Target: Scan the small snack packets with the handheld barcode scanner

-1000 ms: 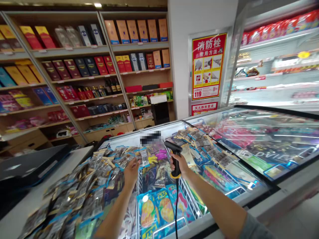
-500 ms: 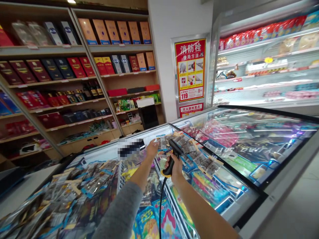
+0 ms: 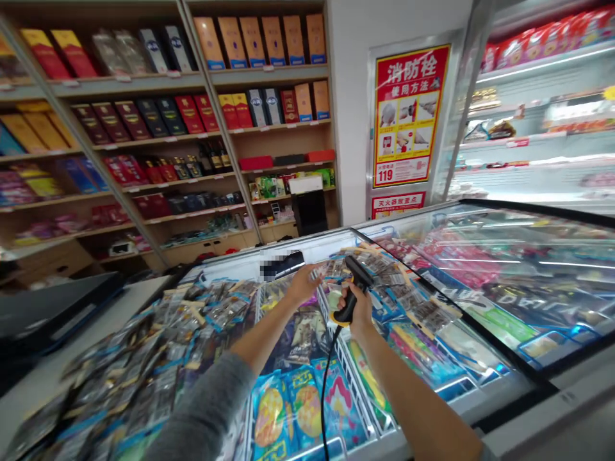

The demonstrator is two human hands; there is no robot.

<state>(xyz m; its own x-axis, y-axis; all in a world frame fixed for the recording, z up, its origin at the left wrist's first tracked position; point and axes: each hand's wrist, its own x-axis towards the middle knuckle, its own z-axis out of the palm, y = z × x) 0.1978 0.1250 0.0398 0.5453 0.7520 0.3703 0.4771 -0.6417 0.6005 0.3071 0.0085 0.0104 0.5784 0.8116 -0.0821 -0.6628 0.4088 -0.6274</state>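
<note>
My right hand point(image 3: 359, 308) was closed round 1 scanner point(image 3: 358, 274) | 1 cord point(image 3: 324, 384) hung below that hand | my left hand point(image 3: 303, 286), just left of the scanner, had fingers partly curled; I couldn't tell its hold | 1 black device point(image 3: 291, 261) lay just beyond it | 3 blue packs point(image 3: 306, 404) lay below both hands

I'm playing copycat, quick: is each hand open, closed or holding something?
Left hand: can't be told whether open, closed or holding something; too blurred.
Right hand: closed, holding the black and yellow scanner.
</note>
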